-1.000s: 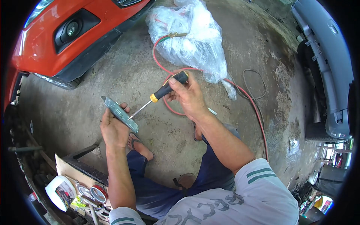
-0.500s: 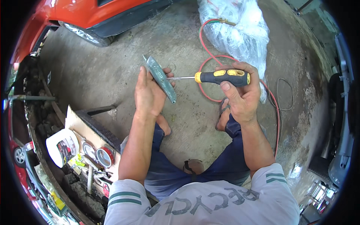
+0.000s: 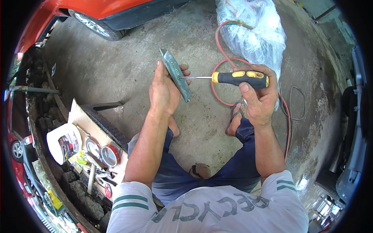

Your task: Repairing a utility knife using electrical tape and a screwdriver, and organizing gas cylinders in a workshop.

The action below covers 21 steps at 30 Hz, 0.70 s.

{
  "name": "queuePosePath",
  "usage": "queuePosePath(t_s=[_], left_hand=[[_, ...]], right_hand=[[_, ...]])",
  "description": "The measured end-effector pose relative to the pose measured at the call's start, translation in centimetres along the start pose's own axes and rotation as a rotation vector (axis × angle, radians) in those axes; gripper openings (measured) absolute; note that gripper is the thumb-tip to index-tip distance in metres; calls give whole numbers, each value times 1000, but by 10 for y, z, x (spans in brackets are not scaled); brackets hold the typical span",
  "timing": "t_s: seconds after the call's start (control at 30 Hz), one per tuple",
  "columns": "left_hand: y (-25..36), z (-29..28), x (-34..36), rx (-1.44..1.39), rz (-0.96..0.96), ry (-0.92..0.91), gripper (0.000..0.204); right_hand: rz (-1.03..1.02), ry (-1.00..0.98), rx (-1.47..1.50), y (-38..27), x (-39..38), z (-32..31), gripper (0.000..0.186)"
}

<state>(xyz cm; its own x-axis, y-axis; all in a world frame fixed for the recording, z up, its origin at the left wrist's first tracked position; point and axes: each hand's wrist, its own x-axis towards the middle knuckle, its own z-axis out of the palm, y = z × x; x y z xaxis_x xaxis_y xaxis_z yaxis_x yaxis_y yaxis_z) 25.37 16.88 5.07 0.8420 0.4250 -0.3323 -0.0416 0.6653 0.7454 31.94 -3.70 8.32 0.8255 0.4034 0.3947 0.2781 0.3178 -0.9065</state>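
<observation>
A worn grey-green utility knife (image 3: 176, 73) lies tilted across the fingers of my left hand (image 3: 163, 93), its pointed end away from me. The thumb is on its left side and the fingertips show past its right side. My right hand (image 3: 259, 99) is wrapped round the black and yellow handle of a screwdriver (image 3: 239, 79), held level. Its metal shaft points left, and the tip meets the middle of the knife's body. Whether the tip sits in a screw is too small to tell.
Left of my legs, a board (image 3: 75, 110) carries a white bucket (image 3: 64, 143), tape rolls (image 3: 110, 155) and a hammer (image 3: 91, 178). A red hose (image 3: 217, 91) curls on the concrete beside a clear plastic bundle (image 3: 252, 35). A red-orange car (image 3: 97, 11) stands ahead on the left.
Both hands, with the knife and screwdriver, sit slightly farther right in the view, and the background has shifted right as well. The screwdriver tip still meets the knife.
</observation>
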Motion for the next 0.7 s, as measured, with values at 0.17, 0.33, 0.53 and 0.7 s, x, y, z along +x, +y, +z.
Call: queuePosePath(t_s=[0.17,0.33,0.53,0.7], left_hand=[[0,1,-1,30,17,6,58],[-2,0,0,42,33,26,57],[-4,0,0,69,91,63,58],[-6,-3,2,128,126,96,57]], right_hand=[[-18,9,-22,0,0,3,41],[-31,-1,-63,-2,-1,6,40],[86,120,-160,2,-2,7,39],[314,50,-282,-7,0,-7,33]])
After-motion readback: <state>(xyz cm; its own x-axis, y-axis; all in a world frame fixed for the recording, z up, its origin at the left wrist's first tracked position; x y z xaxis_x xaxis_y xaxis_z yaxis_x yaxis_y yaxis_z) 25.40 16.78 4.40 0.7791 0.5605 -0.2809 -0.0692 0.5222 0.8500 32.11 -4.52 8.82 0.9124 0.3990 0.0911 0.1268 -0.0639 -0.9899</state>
